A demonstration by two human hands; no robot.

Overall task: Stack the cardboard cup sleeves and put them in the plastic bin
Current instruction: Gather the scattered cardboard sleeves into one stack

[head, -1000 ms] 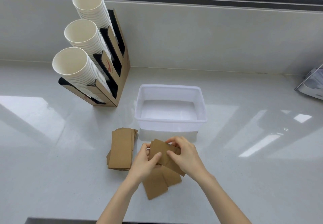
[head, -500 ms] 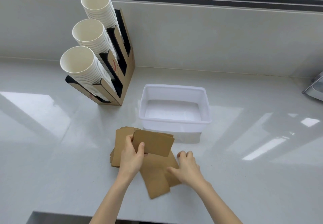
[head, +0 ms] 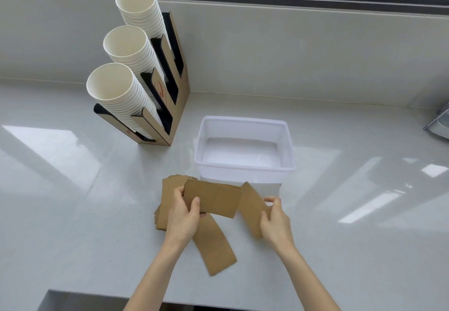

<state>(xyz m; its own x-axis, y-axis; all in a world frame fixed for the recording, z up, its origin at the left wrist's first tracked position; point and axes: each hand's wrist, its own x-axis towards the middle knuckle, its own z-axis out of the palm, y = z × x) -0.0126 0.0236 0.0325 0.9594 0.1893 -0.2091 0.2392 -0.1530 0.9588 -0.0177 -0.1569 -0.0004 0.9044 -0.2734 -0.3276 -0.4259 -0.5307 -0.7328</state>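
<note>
My left hand grips one flat brown cardboard sleeve by its left end and holds it level above the counter. Under and left of it lies a stack of sleeves, partly hidden by my hand. My right hand pinches a second sleeve lifted off the counter, tilted. Another loose sleeve lies flat between my forearms. The clear plastic bin stands just behind the sleeves, with nothing inside.
A cardboard holder with three slanted stacks of white paper cups stands at the back left. A wall and window ledge run behind. A grey object shows at the right edge. The counter's front edge is near my elbows.
My right hand has picked a sleeve up off the counter and raised it to the right. My left hand still holds its sleeve over the stack, now a little further right.
</note>
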